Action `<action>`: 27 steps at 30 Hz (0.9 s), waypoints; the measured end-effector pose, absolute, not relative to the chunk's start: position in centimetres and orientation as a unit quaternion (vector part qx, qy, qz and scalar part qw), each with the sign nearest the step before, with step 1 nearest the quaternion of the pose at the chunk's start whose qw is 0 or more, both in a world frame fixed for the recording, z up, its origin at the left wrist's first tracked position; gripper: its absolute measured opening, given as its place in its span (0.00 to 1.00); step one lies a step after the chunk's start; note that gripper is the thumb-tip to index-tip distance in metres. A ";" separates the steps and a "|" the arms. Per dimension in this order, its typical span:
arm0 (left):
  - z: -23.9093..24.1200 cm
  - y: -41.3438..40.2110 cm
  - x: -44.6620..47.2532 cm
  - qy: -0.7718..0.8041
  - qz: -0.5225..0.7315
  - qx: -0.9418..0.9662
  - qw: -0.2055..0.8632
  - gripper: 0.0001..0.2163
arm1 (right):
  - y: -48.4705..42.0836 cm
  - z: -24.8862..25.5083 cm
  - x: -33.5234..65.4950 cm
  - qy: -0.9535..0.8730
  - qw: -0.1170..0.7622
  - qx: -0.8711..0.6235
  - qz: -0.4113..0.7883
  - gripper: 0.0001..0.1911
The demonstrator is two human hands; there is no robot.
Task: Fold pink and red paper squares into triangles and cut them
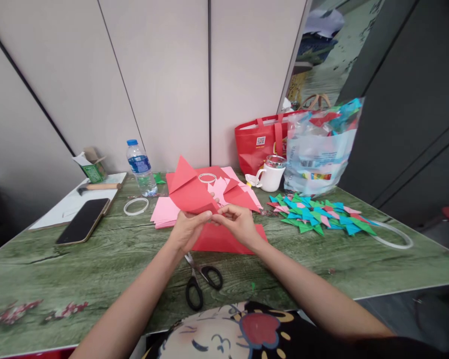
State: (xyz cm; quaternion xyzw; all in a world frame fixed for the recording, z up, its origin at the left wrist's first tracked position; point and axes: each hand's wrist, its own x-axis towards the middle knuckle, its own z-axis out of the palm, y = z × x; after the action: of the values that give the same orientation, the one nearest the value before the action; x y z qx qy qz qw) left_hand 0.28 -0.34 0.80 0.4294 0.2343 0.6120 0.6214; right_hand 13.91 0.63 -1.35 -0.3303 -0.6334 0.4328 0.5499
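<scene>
Between my two hands is a sheet of red paper (pixel 194 191), held up over the table with a folded flap at its upper left. My left hand (pixel 190 227) grips its lower edge, thumb on top. The fingers of my right hand (pixel 236 223) pinch the same edge close by, and the two thumbs nearly meet. Below and behind lie more red sheets (pixel 234 239) and a stack of pink paper (pixel 163 212). Black-handled scissors (pixel 200 279) rest on the table just in front of my left hand.
Folded coloured paper pieces (pixel 318 214) lie heaped at right beside a white ring (pixel 396 237). Behind stand a white mug (pixel 272 174), a filled plastic bag (pixel 318 154) and a red bag (pixel 252 144). Leftward are a water bottle (pixel 140 169), a phone (pixel 83 222) and a hammer (pixel 101 186).
</scene>
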 end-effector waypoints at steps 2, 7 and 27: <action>0.9 -0.4 0.2 0.219 0.588 0.446 0.638 0.18 | 0.6 -1.3 13.9 -0.640 0.541 -0.327 0.438 0.12; 0.8 -0.3 0.2 0.222 0.614 0.432 0.622 0.20 | 0.4 -1.7 13.7 -0.653 0.536 -0.337 0.415 0.14; 0.6 -0.2 0.6 0.270 0.657 0.355 0.608 0.13 | -0.3 -1.6 12.6 -0.528 0.571 -0.328 0.536 0.16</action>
State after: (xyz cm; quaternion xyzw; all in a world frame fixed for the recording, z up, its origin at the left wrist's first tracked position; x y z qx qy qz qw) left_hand 0.57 -0.17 0.63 0.3555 0.2699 0.6570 0.6076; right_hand 12.58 -0.26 -1.64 -0.3278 -0.5283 0.5361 0.5711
